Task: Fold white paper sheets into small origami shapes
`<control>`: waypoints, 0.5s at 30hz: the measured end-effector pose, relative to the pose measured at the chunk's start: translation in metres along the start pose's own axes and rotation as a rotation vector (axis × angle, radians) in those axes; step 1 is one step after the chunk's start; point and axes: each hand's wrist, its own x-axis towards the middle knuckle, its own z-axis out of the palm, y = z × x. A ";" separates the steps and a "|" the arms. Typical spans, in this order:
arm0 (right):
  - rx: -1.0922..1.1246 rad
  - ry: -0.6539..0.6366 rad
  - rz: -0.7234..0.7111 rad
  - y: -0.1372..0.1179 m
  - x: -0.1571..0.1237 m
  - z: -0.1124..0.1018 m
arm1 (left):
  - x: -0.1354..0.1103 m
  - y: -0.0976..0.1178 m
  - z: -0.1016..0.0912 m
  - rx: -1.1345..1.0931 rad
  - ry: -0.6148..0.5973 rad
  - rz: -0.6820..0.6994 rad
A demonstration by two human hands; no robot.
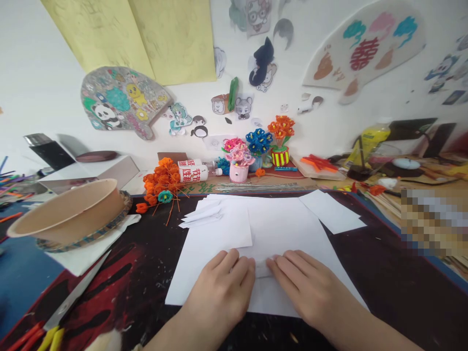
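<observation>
Both hands rest over a large white sheet (288,214) on the dark table mat. Between them lies a small piece of white paper (262,269), with what looks like a folded edge. My left hand (226,280) is closed, its fingertips pressing the paper's left end. At the right end, the curled fingers of my right hand (307,280) pinch the same paper. A stack of folded paper pieces (203,214) sits on a smaller sheet (237,229) beyond my left hand. Loose white slips (332,212) lie at the far right of the large sheet.
Scissors (78,290) with red and yellow handles lie at left, near a tan bowl (69,214). Orange fuzzy flowers (163,178), bottles (197,171) and small flower pots (238,173) line the back. A yellow bottle (367,146) and sticks are at right.
</observation>
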 end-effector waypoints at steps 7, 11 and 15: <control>-0.010 0.010 0.034 -0.003 -0.003 0.001 | 0.001 0.004 0.000 -0.014 -0.030 0.013; -0.030 0.003 0.076 -0.007 -0.004 0.001 | 0.000 0.006 0.001 0.015 -0.016 0.003; -0.047 -0.023 0.104 -0.003 -0.004 0.001 | 0.000 0.006 0.002 0.031 -0.033 0.012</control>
